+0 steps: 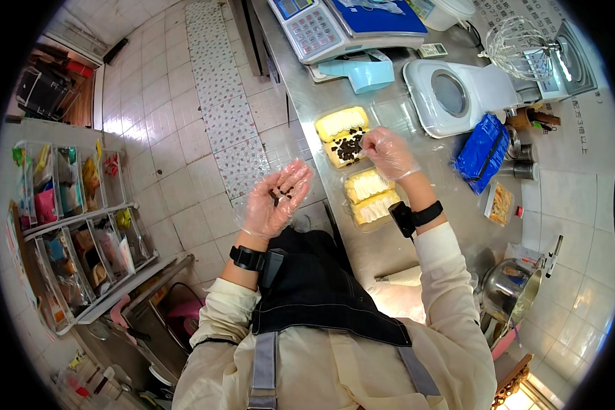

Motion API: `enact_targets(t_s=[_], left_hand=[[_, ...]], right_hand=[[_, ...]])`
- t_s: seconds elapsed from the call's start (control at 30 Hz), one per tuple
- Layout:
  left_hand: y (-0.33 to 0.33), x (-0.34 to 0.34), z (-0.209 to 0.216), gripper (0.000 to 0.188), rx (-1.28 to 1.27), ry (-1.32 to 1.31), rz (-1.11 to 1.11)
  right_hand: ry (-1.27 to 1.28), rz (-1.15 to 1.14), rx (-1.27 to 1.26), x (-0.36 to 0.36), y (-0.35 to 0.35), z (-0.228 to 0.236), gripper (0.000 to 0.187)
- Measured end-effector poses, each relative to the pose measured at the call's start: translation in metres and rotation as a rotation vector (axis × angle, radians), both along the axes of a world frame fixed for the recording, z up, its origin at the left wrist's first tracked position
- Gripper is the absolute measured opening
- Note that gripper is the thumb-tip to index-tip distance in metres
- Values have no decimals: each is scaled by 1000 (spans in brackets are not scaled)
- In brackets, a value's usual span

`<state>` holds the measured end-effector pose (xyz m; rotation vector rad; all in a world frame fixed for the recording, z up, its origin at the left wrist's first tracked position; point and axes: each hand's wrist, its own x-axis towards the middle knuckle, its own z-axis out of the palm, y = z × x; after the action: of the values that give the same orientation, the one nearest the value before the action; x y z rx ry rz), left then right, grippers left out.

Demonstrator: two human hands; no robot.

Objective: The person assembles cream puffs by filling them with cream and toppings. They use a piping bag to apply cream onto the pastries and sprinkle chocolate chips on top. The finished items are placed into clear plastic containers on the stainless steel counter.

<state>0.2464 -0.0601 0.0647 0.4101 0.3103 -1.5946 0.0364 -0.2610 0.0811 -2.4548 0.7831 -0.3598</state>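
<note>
My left hand (279, 198), in a clear plastic glove, is palm up beside the table edge with its fingers stretched out. A small heap of dark crumbs (280, 197) lies on its palm. My right hand (388, 152), gloved the same way, hovers with its fingertips pinched together at the right side of a cream-topped cake roll (336, 156). Dark bits (348, 147) are scattered over that roll's cream. Behind it, another cake roll (342, 123) has plain white cream. Two more plain rolls (372, 198) sit nearer to me. What the right fingertips hold is hidden.
On the steel table (383, 253) stand a scale (314, 34), a light blue scoop (369, 74), a white appliance (451, 96) and a blue bag (482, 152). A whisk attachment (519, 48) is at the far right, a metal bowl (506, 290) nearer. A shelf rack (82, 232) stands left.
</note>
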Motion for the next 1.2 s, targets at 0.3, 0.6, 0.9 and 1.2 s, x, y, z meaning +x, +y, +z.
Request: enact_targets(t_s=[0.3, 0.6, 0.9, 1.2], left_hand=[[8, 12, 13, 46, 21, -100, 20], [14, 9, 34, 50, 75, -211, -149], [6, -12, 56, 45, 31, -79, -303], [5, -27, 61, 47, 90, -159, -240]], right_hand=[[-168, -207, -87, -29, 19, 62, 7], [-78, -442, -382, -133, 108, 36, 42], [-364, -904, -216, -245, 73, 84, 25], [-482, -1277, 92, -389, -109, 67, 30]])
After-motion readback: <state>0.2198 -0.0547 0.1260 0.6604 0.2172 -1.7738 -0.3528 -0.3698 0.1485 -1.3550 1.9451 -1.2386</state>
